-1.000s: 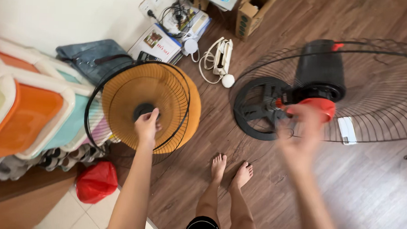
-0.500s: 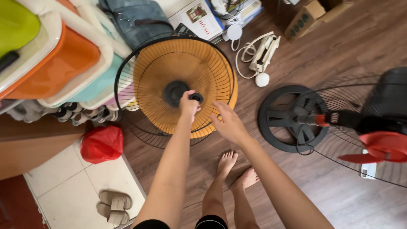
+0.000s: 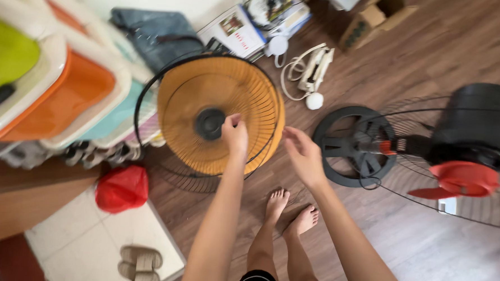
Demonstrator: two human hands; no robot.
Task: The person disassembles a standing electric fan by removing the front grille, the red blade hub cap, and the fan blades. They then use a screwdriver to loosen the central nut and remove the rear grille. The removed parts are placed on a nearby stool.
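**Orange fan head held over a cluttered wooden floor**

Orange fan head (image 3: 217, 114), round and ringed by a black wire guard, sits low above the wooden floor (image 3: 411, 57), close to the wall and just right of a stack of plastic tubs (image 3: 55, 87) in orange, green and pale blue. The left hand (image 3: 235, 135) rests on its face beside the dark centre hub (image 3: 209, 123), fingers curled; whether they pinch anything there cannot be told through the blur. The right hand (image 3: 304, 155) hovers just off the guard's right rim, fingers loosely spread and holding nothing.

The floor is dark wood plank, giving way at lower left to pale tiles (image 3: 94, 240) where a pair of sandals (image 3: 139, 263) lies. A red plastic bag (image 3: 122, 188) sits at the edge between the two. The person's bare feet (image 3: 289, 211) stand on the planks below the fan head. To the right lies a second fan with a black motor housing (image 3: 475, 125), a red blade (image 3: 462, 179) and a wide wire grille (image 3: 405, 181), next to a black round base (image 3: 351, 146). Along the wall are a folded blue garment (image 3: 156, 32), booklets (image 3: 235, 30), a white power strip (image 3: 312, 70) with its cord, and a cardboard box (image 3: 373, 19).
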